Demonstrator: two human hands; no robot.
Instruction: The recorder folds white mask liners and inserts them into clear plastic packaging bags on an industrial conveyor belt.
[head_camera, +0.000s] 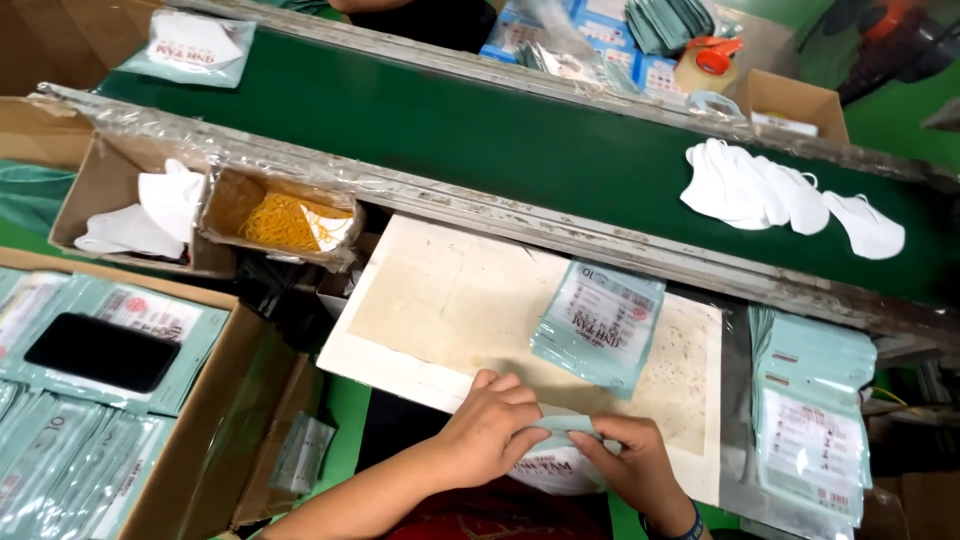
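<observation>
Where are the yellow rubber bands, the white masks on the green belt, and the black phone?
yellow rubber bands (283, 222), head view, middle of pile.
white masks (745, 187), head view, top mask.
black phone (102, 351), head view, screen centre.

Pretty clearly a small factory packing line. A green conveyor belt with worn metal rails is run across the bench, and loose white face masks are carried on it. Stacks of teal printed pouches are piled beside a scuffed white work board. Cardboard boxes of masks and yellow rubber bands are kept within reach, with a tape roll across the belt.
</observation>
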